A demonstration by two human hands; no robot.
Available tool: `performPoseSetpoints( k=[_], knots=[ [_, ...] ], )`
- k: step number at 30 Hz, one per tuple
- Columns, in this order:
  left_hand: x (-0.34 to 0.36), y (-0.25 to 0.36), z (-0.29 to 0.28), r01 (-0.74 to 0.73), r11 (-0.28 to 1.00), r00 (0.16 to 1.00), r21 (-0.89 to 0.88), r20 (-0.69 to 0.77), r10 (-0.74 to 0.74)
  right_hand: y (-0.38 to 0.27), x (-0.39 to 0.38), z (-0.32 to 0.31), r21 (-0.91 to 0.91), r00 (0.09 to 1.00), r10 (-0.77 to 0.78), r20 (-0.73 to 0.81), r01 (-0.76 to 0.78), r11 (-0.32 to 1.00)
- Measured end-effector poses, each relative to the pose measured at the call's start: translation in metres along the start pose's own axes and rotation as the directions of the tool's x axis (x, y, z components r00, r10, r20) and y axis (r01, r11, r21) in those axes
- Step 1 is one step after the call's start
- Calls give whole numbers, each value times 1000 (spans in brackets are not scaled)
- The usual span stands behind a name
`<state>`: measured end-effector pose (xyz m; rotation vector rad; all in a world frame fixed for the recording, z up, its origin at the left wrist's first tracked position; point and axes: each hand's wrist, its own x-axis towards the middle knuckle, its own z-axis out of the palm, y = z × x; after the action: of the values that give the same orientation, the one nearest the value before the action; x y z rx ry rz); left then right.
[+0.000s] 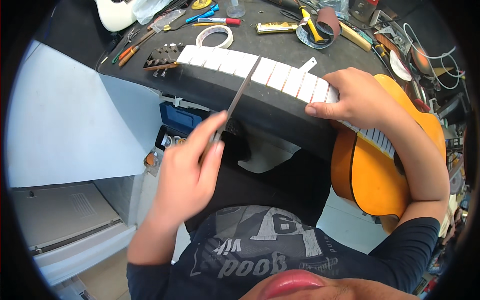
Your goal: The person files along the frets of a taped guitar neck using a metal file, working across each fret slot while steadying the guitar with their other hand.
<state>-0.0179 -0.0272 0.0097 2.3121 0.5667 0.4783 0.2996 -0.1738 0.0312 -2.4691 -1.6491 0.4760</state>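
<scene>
An orange-yellow acoustic guitar (375, 172) lies across the bench edge, its body under my right arm and its headstock (162, 56) to the left. White tape strips (227, 61) cover most of its fretboard, with thin fret lines showing between them. My left hand (190, 167), slightly blurred, is closed round the handle end of a narrow metal file (240, 94). The file slants up, its far tip over the middle of the taped neck. Near the body, my right hand (355, 97) wraps the neck, thumb on the near side and fingers partly hidden.
Behind the neck lie a tape roll (214, 37), a red-capped marker (225, 21) and a yellow-handled tool (312, 26). Pliers and wooden-handled tools (135, 47) sit at the left. A white guitar body (115, 14) is at the far left. Below the bench stands an open blue toolbox (180, 117).
</scene>
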Motion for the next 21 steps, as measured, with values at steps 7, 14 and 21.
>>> performPoseSetpoints(
  k=[7,14,21],
  knots=[
    [66,11,20,55,998,998,-34,34,-54,8,-2,0,19,999,40,1,-40,999],
    [-13,10,-6,47,999,999,-7,11,-47,-2,0,-3,-33,999,-2,47,4,999],
    [56,19,15,69,997,997,-32,30,-68,3,0,-7,-53,996,52,78,-48,997]
  ],
)
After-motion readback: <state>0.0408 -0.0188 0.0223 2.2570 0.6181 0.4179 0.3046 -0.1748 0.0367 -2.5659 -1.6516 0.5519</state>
